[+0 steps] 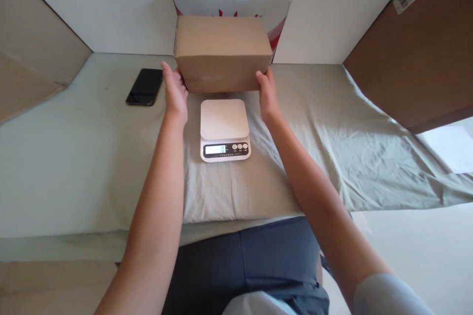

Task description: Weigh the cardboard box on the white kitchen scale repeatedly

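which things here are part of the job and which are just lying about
Likely part of the job:
cardboard box, held between left hand and right hand
digital scale, reading 0

Apparently just lying about:
smartphone, dark, beside the left hand
large brown cardboard panel, far right

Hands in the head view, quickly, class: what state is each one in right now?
Left hand: holding the left end of the cardboard box, thumb raised.
Right hand: holding the box's right end, thumb on its front face.
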Demonstrator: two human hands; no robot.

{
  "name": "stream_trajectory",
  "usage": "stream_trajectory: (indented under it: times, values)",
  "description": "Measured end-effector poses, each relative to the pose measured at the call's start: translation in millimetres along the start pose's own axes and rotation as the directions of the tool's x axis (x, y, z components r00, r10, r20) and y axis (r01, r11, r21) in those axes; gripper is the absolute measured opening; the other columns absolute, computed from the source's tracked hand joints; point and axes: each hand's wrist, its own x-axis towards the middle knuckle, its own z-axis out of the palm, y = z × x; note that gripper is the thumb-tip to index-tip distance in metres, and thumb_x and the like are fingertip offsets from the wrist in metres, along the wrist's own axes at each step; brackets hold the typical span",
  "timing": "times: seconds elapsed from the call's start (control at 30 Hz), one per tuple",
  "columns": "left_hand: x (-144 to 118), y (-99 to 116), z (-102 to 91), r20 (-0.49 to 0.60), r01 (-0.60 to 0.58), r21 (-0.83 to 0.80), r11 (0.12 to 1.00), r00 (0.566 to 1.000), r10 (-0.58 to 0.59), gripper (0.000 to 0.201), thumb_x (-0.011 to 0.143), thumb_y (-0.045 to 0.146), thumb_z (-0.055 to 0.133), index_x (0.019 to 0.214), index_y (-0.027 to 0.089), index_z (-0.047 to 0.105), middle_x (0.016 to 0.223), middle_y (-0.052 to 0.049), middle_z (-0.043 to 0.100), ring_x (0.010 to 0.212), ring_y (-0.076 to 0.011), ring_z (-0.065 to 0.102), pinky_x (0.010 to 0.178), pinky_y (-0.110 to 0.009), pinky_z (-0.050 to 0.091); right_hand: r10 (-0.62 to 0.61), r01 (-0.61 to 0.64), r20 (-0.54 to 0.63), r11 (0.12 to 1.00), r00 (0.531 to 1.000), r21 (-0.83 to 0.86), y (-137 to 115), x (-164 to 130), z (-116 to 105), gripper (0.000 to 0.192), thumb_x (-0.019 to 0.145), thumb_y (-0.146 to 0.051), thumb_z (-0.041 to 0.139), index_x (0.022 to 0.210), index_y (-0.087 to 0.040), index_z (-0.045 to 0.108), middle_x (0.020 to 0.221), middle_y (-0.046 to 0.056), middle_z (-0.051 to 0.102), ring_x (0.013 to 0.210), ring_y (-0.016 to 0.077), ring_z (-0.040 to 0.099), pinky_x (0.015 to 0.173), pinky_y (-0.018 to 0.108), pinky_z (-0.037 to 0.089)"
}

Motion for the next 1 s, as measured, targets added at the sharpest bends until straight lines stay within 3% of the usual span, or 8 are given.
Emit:
stream_trajectory:
  times: [0.13, 0.2, 0.3, 0.43, 0.6, 0.83, 1.0]
  values:
    - [-39.5, 34.4, -2.9, 0.071, -0.106, 0.012, 0.994, 0.992, 0.105, 0.078, 0.125, 0.058, 0.004, 0.139, 0.02, 0.071, 0.166, -0.009, 0.071, 0.178, -0.03, 0.04, 0.149, -0.055, 0.029, -0.088, 0.091, 0.053, 0.994, 0.995, -0.061, -46.3, -28.4, -4.8, 0.054, 0.103, -0.071, 0.062, 0.147, -0.041, 0.066, 0.159, 0.0, 0.071, 0.175, 0.0353, 0.046, 0.149, 0.063, 0.037]
    - [-67.1, 43.5, -7.9, 0.107, -0.187, 0.025, 0.982, 0.977, 0.183, 0.078, 0.121, 0.073, 0.019, 0.136, 0.021, 0.074, 0.163, -0.011, 0.073, 0.179, -0.0356, 0.037, 0.149, -0.059, 0.028, -0.123, 0.128, 0.096, 0.991, 0.988, -0.049, -62.9, -58.2, -8.9, 0.052, 0.102, -0.067, 0.062, 0.147, -0.042, 0.066, 0.16, -0.001, 0.071, 0.172, 0.0364, 0.049, 0.148, 0.065, 0.039]
    - [-107.0, 43.1, -14.7, 0.108, -0.214, 0.067, 0.975, 0.973, 0.206, 0.081, 0.1, 0.1, 0.048, 0.127, 0.031, 0.081, 0.159, -0.008, 0.075, 0.179, -0.0404, 0.036, 0.146, -0.058, 0.037, -0.141, 0.145, 0.108, 0.989, 0.984, -0.035, -71.1, -107.1, -15.2, 0.05, 0.1, -0.064, 0.064, 0.146, -0.045, 0.066, 0.164, 0.0, 0.067, 0.169, 0.0377, 0.053, 0.144, 0.065, 0.046]
    - [-137.3, 25.2, -15.9, 0.039, -0.196, 0.081, 0.977, 0.98, 0.193, 0.082, 0.096, 0.103, 0.049, 0.125, 0.034, 0.083, 0.15, -0.01, 0.079, 0.172, -0.0425, 0.048, 0.142, -0.059, 0.043, -0.131, 0.135, 0.048, 0.987, 0.99, -0.092, -59.6, -146.7, -20.2, 0.057, 0.093, -0.063, 0.067, 0.148, -0.046, 0.063, 0.16, 0.005, 0.069, 0.16, 0.0404, 0.059, 0.137, 0.068, 0.053]
    - [-144.4, 4.9, -13.9, -0.006, -0.189, 0.106, 0.976, 0.982, 0.191, 0.082, 0.102, 0.098, 0.045, 0.136, 0.033, 0.081, 0.152, -0.01, 0.079, 0.168, -0.0405, 0.054, 0.141, -0.054, 0.045, -0.132, 0.135, 0.038, 0.986, 0.99, -0.095, -44.7, -153.5, -24.2, 0.057, 0.093, -0.053, 0.064, 0.149, -0.045, 0.06, 0.164, 0.006, 0.066, 0.159, 0.0403, 0.059, 0.136, 0.067, 0.051]
    - [-142.7, -2.7, -20.9, -0.023, -0.146, 0.105, 0.984, 0.988, 0.15, 0.086, 0.098, 0.101, 0.047, 0.135, 0.031, 0.081, 0.157, -0.013, 0.076, 0.169, -0.0429, 0.052, 0.14, -0.058, 0.043, -0.117, 0.122, 0.05, 0.986, 0.992, -0.112, -45.5, -149.7, -23.0, 0.05, 0.091, -0.049, 0.065, 0.14, -0.042, 0.062, 0.158, 0.005, 0.069, 0.154, 0.0396, 0.062, 0.136, 0.065, 0.052]
    - [-138.0, -10.9, -24.2, -0.015, -0.138, 0.129, 0.982, 0.99, 0.141, 0.088, 0.101, 0.1, 0.04, 0.143, 0.032, 0.077, 0.159, -0.012, 0.075, 0.172, -0.0399, 0.049, 0.141, -0.055, 0.043, -0.064, 0.064, 0.0, 0.994, 0.998, -0.087, -41.5, -147.2, -19.0, 0.049, 0.085, -0.044, 0.066, 0.133, -0.038, 0.062, 0.15, 0.007, 0.072, 0.145, 0.0394, 0.066, 0.133, 0.066, 0.053]
